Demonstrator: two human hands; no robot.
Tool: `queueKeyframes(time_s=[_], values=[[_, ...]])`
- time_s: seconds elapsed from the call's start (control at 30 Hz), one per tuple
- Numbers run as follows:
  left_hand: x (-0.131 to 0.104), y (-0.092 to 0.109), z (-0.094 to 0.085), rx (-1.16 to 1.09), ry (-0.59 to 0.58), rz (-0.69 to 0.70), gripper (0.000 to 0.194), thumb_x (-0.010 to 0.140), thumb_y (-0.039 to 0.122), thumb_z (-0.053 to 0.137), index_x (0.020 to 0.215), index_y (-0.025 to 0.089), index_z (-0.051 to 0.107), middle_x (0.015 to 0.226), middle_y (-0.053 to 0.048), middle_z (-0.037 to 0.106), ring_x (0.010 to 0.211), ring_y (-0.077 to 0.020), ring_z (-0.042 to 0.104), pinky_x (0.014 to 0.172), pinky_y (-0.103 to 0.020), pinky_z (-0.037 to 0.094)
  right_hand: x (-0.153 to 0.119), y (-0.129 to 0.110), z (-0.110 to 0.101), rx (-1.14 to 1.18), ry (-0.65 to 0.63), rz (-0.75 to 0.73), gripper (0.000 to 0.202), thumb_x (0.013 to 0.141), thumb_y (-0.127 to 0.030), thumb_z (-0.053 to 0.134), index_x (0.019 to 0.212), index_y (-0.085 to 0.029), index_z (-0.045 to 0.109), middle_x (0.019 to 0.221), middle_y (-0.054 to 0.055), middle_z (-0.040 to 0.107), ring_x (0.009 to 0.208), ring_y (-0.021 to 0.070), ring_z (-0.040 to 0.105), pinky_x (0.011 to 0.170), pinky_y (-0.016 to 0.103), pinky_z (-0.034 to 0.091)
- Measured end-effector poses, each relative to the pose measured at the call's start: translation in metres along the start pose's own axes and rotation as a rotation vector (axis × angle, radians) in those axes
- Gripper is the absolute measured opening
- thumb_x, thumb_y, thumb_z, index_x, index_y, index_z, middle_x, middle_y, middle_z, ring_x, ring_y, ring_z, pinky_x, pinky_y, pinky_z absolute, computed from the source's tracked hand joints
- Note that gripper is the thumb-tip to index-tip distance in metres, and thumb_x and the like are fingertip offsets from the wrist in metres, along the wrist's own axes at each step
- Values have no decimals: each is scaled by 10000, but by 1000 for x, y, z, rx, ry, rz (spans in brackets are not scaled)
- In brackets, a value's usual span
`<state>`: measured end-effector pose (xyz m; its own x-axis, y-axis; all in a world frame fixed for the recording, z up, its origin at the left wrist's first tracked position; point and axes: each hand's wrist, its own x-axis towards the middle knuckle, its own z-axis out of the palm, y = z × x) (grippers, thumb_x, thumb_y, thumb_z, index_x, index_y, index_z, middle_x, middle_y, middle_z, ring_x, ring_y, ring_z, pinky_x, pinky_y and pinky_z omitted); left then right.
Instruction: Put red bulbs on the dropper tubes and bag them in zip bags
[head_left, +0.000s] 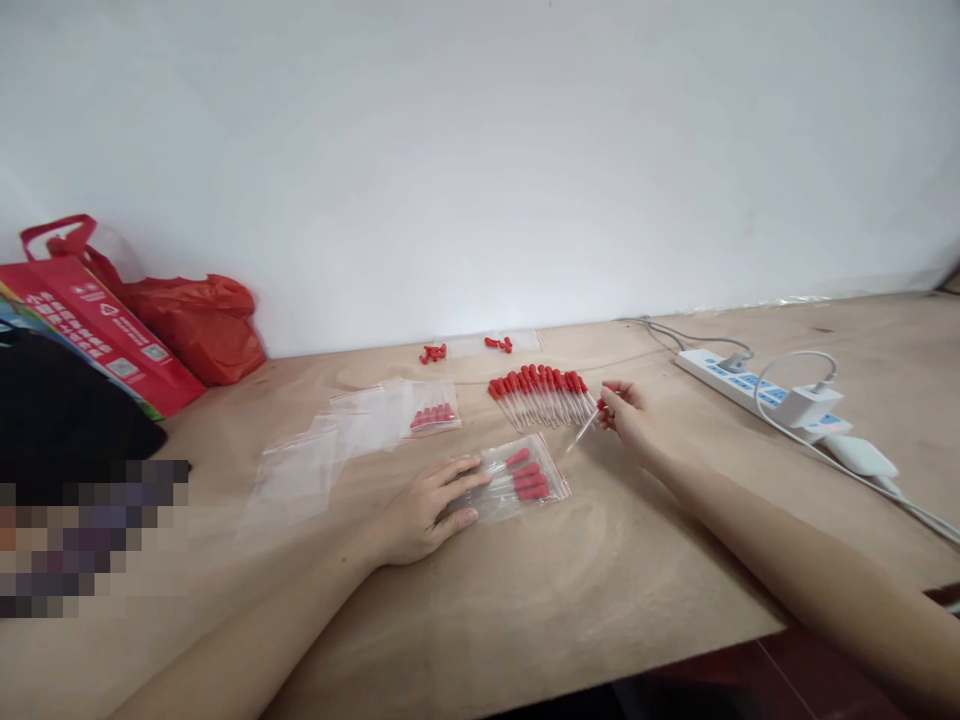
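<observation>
"The fingers (pixel 616 388) of my right hand (pixel 632 420) were pinched around a slender, clear, red-bulbed dropper (pixel 586 429), close to its bulb."

"Where was it, exactly?"

"Just beside the right end of a fanned row of matching red-and-clear droppers (pixel 534 383), its tube slanting down toward the wooden counter (pixel 637 600)."

"And your other hand?"

"My left hand (pixel 429 507) lay with its fingers extended and spread, touching the left part of a transparent plastic bag with a red-lined edge (pixel 555 470). Several red bulbs showed inside, toward that edge."

"Anything behind it?"

"Overlapping flat, clear plastic bags (pixel 367 425), and next to them a smaller clear bag holding red-bulbed pieces (pixel 444 393)."
</observation>
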<state>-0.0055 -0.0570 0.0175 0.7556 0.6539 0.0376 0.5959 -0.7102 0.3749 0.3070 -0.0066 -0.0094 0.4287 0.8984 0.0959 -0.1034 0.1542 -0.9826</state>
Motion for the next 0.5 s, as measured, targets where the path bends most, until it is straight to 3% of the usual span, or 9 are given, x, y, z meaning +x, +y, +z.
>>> queueKeyframes(time_s=[0.23,0.5], values=[[0,-1,1,20,-24,-7,410,879,361,358,1285,304,343,1392,-21,279,1260,-205,276,1024,-419,264,-33,4,19,135,-39,88,256,648,-327,612,791,-225,425,605,-45,517,472,93,523,441,228,457],[1,-2,2,10,8,0,406,872,357,376,1274,305,365,1381,-18,305,1248,-216,301,1023,-421,266,-60,1,36,143,-223,137,334,601,-318,673,771,-218,404,611,-47,555,549,113,584,554,260,503]])
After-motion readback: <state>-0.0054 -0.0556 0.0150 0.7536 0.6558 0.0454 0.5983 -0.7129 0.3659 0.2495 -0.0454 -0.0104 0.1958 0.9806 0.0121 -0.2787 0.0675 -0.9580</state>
